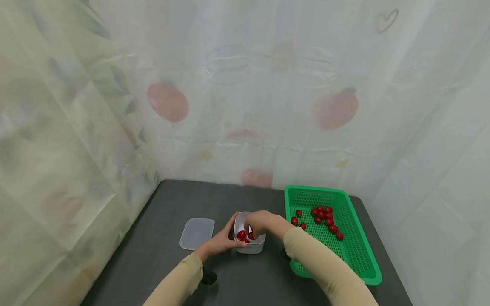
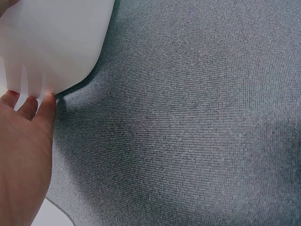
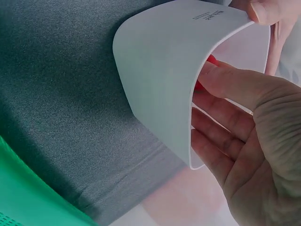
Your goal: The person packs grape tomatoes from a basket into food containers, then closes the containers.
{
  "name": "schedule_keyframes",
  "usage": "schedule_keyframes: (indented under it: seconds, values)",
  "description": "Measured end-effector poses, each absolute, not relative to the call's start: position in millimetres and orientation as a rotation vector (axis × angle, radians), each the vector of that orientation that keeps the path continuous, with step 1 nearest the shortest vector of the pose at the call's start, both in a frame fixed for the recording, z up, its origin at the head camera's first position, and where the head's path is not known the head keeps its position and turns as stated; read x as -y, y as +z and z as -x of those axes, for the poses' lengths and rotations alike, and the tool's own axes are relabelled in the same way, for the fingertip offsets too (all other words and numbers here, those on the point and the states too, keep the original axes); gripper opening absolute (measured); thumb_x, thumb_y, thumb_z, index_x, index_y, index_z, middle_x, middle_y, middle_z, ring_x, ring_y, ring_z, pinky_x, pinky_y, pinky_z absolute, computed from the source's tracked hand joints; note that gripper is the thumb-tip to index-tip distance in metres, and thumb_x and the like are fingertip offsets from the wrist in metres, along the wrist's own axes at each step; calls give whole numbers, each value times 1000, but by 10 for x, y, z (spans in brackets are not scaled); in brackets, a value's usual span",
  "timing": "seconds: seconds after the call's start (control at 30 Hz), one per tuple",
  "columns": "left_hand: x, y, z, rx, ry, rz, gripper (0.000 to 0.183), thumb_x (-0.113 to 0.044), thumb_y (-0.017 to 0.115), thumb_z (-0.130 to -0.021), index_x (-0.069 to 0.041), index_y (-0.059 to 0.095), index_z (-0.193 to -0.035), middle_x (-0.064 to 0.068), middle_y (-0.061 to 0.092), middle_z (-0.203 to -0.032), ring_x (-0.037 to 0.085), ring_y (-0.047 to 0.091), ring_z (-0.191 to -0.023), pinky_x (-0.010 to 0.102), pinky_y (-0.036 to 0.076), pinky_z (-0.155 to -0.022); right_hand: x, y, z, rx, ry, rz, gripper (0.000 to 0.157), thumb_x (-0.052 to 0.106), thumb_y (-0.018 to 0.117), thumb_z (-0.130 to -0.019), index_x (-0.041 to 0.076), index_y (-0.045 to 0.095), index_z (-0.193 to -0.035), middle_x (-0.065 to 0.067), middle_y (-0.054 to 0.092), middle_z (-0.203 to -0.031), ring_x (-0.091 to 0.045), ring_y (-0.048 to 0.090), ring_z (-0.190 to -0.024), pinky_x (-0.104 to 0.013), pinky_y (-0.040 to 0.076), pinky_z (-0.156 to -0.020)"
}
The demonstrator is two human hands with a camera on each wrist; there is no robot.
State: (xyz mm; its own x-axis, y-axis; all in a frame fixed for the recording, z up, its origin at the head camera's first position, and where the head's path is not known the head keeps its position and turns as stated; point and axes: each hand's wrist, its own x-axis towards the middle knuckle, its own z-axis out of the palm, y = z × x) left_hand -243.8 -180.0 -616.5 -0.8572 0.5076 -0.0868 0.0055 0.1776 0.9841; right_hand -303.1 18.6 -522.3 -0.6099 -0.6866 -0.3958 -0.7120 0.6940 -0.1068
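A white plastic container stands on the dark table, with several small red cherry tomatoes inside. My left hand grips it from the left, thumb at the near rim. In the left wrist view, fingertips press against the container's outer wall. Reaching in over the right rim, my right hand pinches a cherry tomato between thumb and fingers. The container wall and the thumb hide most of that tomato in the right wrist view.
To the right stands a green perforated basket, where several more cherry tomatoes lie in its far half. A translucent square lid lies flat on the table left of the container. A patterned curtain hangs behind the table and along both sides.
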Motion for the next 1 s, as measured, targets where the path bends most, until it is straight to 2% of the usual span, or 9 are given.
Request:
schedule_keyframes:
  seconds: [0.17, 0.37, 0.63, 1.0]
  values:
    - [1802, -6180, 2449, -2036, 1748, -486, 109, -18, 75, -95, -34, -8, -163, 18, 10, -166, 39, 42, -138, 35, 47, -102, -232, -5186, 3026, -2485, 51, 1107, 21, 17, 82, -88, 22, 80, -107, 13, 69, -92, -8, 57, -75, -29, 53, -71]
    - [1788, -6171, 2450, -2048, 1741, -492, 111, -19, 76, -95, -27, -10, -164, 17, 11, -166, 40, 44, -136, 33, 47, -101, -325, -5105, 3066, -2489, -37, 1152, 22, 18, 78, -90, 21, 79, -112, 12, 66, -90, -8, 58, -79, -30, 53, -74]
    - [1759, -6162, 2458, -2057, 1741, -486, 108, -12, 73, -96, -25, -9, -165, 17, 8, -167, 40, 39, -139, 43, 42, -108, -528, -4937, 3127, -2526, -222, 1179, 24, 17, 72, -95, 19, 76, -119, 1, 72, -106, -11, 62, -92, -36, 53, -85]
    - [1753, -6156, 2465, -2114, 1733, -470, 111, -15, 77, -93, -17, -7, -165, 18, 12, -165, 40, 36, -138, 46, 40, -109, -995, -4660, 3204, -2617, -444, 1121, 23, 17, 71, -96, 20, 76, -118, 2, 72, -109, -14, 64, -97, -39, 53, -85]
